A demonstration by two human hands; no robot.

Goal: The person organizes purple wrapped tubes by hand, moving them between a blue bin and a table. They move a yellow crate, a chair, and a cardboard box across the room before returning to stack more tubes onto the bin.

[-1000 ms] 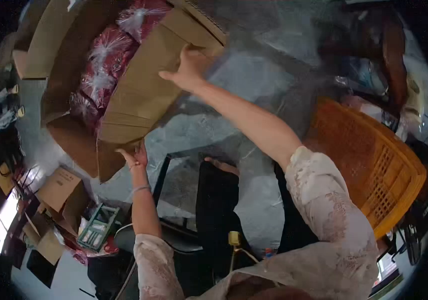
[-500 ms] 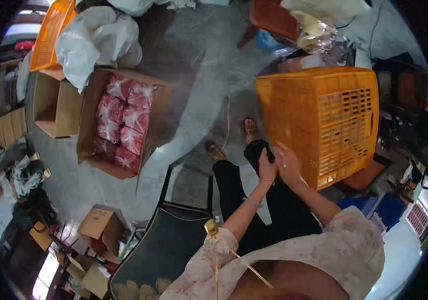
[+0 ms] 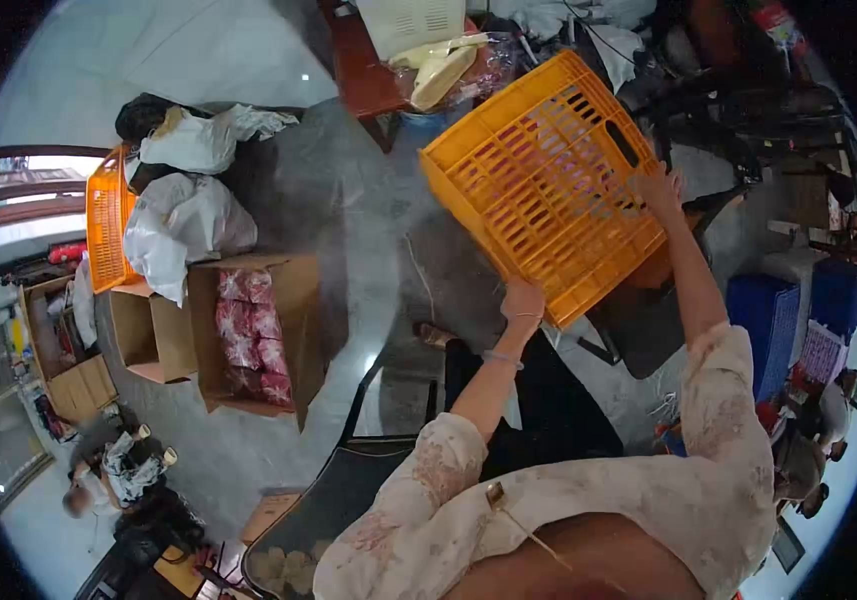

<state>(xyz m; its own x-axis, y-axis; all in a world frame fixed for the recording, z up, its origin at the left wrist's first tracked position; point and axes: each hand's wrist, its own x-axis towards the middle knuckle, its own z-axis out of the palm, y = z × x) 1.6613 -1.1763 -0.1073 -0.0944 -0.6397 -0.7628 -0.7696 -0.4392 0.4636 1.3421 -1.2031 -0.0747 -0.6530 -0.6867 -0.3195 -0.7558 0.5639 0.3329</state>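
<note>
An orange plastic crate [image 3: 548,185] with slatted sides is in front of me, turned at an angle. Something pinkish shows through its slats. My left hand [image 3: 523,303] is closed on the crate's near lower edge, by the corner. At the crate's right edge, close to the dark handle slot, my right hand [image 3: 659,192] grips the rim; some of its fingers are hard to make out.
To the left, an open cardboard box [image 3: 288,300] holds several red packets in clear wrap. White plastic bags [image 3: 188,225] lie behind it. A dark chair [image 3: 348,490] is at my left. Beyond the crate stands a reddish-brown table [image 3: 363,85]. Blue crates [image 3: 763,335] are at right.
My hands were together in front of the crate; they have moved apart and taken hold of it. The crate has turned and tilted, and the view has swung to the right.
</note>
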